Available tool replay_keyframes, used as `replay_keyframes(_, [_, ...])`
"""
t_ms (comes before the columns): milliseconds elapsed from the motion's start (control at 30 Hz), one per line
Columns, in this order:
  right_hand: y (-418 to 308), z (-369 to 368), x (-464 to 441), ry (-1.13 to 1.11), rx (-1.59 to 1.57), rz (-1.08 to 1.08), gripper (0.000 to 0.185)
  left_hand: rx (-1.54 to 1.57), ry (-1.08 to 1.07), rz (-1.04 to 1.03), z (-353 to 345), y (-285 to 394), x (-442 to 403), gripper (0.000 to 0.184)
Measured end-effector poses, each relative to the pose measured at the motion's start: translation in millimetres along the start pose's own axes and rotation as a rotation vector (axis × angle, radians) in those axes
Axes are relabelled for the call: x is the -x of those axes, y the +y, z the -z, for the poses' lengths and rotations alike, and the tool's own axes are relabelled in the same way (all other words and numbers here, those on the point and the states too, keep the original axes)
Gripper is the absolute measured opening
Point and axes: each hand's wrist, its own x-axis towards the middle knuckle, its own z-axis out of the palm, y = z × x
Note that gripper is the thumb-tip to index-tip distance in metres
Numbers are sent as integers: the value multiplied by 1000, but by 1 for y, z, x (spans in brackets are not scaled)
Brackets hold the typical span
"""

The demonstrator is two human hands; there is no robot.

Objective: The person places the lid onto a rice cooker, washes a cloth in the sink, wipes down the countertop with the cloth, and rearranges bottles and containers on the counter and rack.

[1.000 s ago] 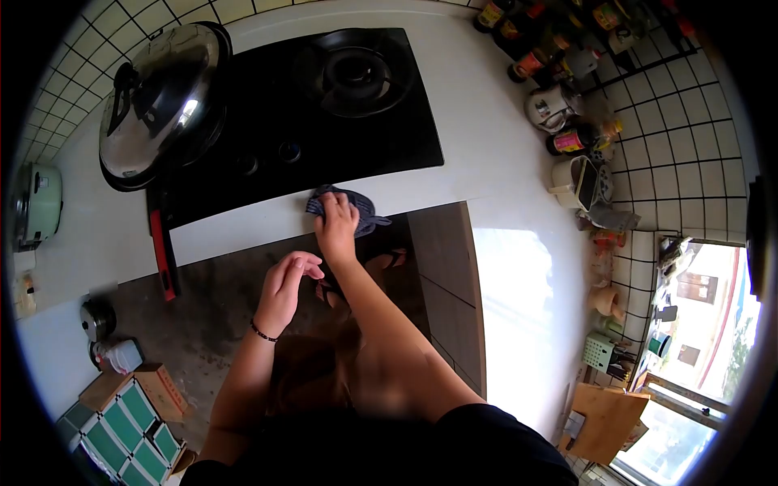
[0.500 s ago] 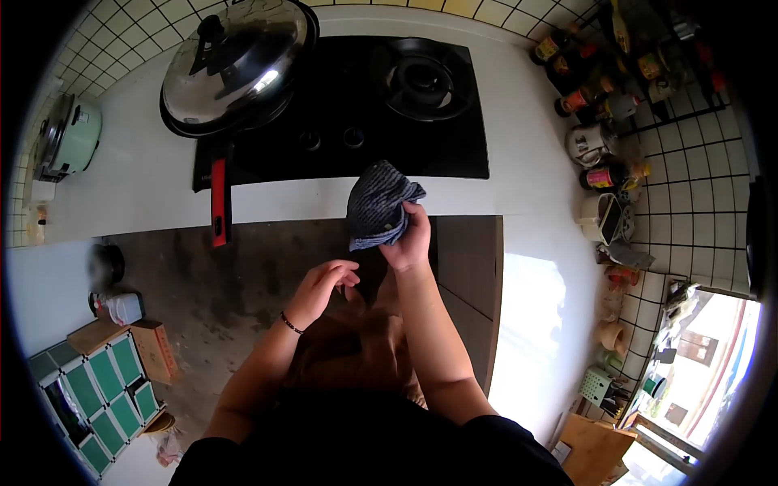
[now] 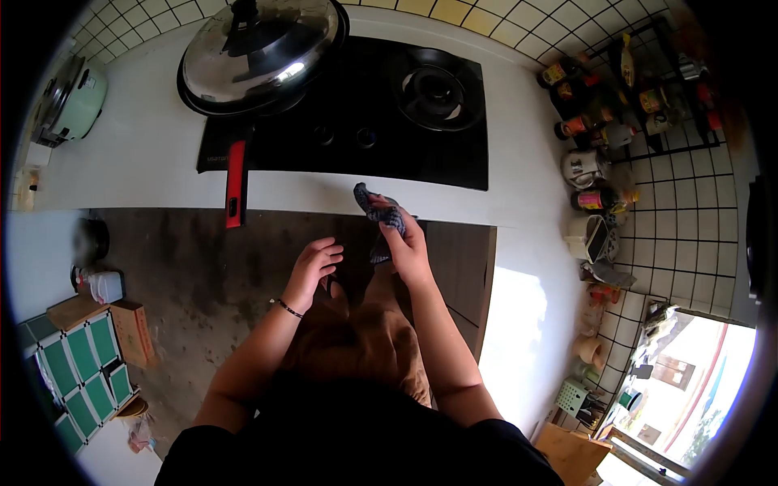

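Note:
My right hand (image 3: 408, 249) is closed around a bunched dark grey-blue cloth (image 3: 387, 217), just in front of the counter's front edge. Part of the cloth hangs below my fingers. To its left, my left hand (image 3: 312, 271) is in the air with its fingers loosely bent and apart, holding nothing. Beyond both hands lies a black gas stove (image 3: 324, 158) set into the white counter (image 3: 292, 190). A wok with a shiny metal lid (image 3: 259, 69) covers the left burner, and its red and black handle (image 3: 236, 182) points toward me.
Several sauce bottles (image 3: 596, 198) and a metal kettle (image 3: 585, 166) line the right wall. A pale green rice cooker (image 3: 83, 101) stands at the far left. On the floor side are a green-panelled storage cabinet (image 3: 81, 368) and a cardboard box (image 3: 132, 332).
The cloth has gone from spread over my right hand to crumpled inside it, and that hand sits slightly lower. My left hand has moved a little left, its fingers more spread.

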Motion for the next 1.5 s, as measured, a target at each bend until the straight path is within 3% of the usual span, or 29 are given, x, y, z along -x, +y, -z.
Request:
replay_keyframes(167, [22, 4, 14, 76, -250, -166, 32, -28, 91, -20, 30, -8, 12, 41])
replay_keyframes(367, [31, 9, 18, 147, -385, -299, 35, -104, 46, -115, 28, 2, 11, 43])
replay_keyframes(633, [7, 42, 20, 361, -1065, -414, 39, -184, -144, -231, -9, 20, -8, 43])
replay_keyframes(833, [-24, 119, 22, 542, -1104, -229, 42, -202, -235, -180, -65, 40, -36, 40])
replay_keyframes(900, [-29, 152, 21, 755, -907, -185, 38, -210, -242, -182, -89, 49, -47, 39])
replay_keyframes(933, [-33, 168, 19, 784, -760, -60, 37, -213, -253, -194, -101, 53, -54, 38])
replay_keyframes(967, [-36, 180, 14, 932, -581, -16, 34, -216, -262, -204, -112, 57, -62, 37])
replay_keyframes(1100, [4, 254, -4, 1084, 314, 111, 35, -203, -260, -235, -164, 76, -100, 34])
replay_keyframes(1167, [-26, 254, -25, 1038, 388, -280, 43, -207, -270, -255, -192, 85, -123, 34])
replay_keyframes(1233, [60, 300, -36, 922, 749, -69, 55, -225, -286, -237, -223, 98, -152, 33])
replay_keyframes(1267, [69, 309, -49, 805, 1018, -28, 59, -243, -296, -232, -239, 105, -165, 33])
replay_keyframes(1300, [79, 306, -67, 724, 1227, -261, 63, -262, -304, -227, -255, 113, -178, 33])
replay_keyframes(1367, [71, 304, -105, 655, 1454, -282, 71, -297, -361, -232, -285, 133, -203, 32])
replay_keyframes(1500, [87, 351, -202, 682, 1481, -257, 73, -403, -419, -269, -329, 170, -250, 30])
